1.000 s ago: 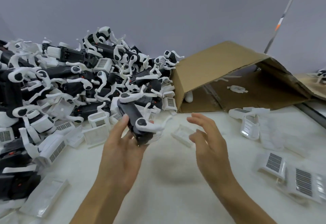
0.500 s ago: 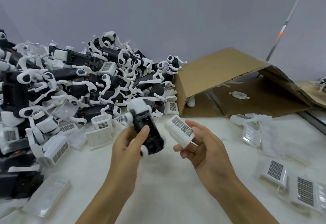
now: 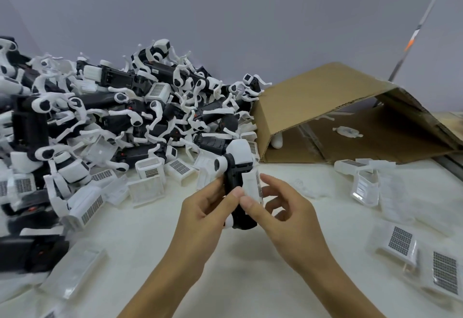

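My left hand (image 3: 204, 211) grips a black and white handheld device (image 3: 235, 172), holding it upright above the white table (image 3: 225, 277). My right hand (image 3: 283, 211) pinches a small white cap with a grid-patterned label (image 3: 253, 187) between thumb and fingers. The cap sits against the right side of the device's black body. My thumbs nearly touch in front of the device, hiding its middle.
A large heap of like black and white devices (image 3: 112, 117) fills the left and back. Loose white caps (image 3: 150, 185) lie at its foot and at the right (image 3: 398, 240). An open cardboard box (image 3: 313, 102) lies on its side at the back right.
My right hand picked up a white cap and has brought it against the device. My left hand turned the device upright and drew it toward the centre.
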Motion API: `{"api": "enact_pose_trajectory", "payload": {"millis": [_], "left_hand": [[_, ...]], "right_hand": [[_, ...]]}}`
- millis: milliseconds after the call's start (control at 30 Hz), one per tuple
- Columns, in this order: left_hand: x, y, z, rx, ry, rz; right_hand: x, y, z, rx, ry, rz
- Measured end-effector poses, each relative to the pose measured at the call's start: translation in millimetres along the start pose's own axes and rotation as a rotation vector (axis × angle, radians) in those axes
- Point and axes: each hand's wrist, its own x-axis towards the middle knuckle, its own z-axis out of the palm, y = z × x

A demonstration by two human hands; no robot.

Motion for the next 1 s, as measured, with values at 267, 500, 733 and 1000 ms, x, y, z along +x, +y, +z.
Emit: {"api": "enact_pose_trajectory", "payload": {"millis": [267, 500, 733, 1000], "left_hand": [[2, 0, -5, -0.074, 0.017, -0.048], [1, -2, -4, 0.028, 0.027, -0.015], [-1, -1, -2, 0.014, 0.074, 0.015], [-5, 4, 6, 0.055, 0.076, 0.068]], "right_hand": [[2, 2, -4, 0.042, 0.043, -0.162], [2, -7, -4, 0.216, -0.062, 0.024], [-2, 5, -2, 0.160, 0.050, -0.243], [-7, 3, 4, -0.054, 0.042, -0.349]]}}
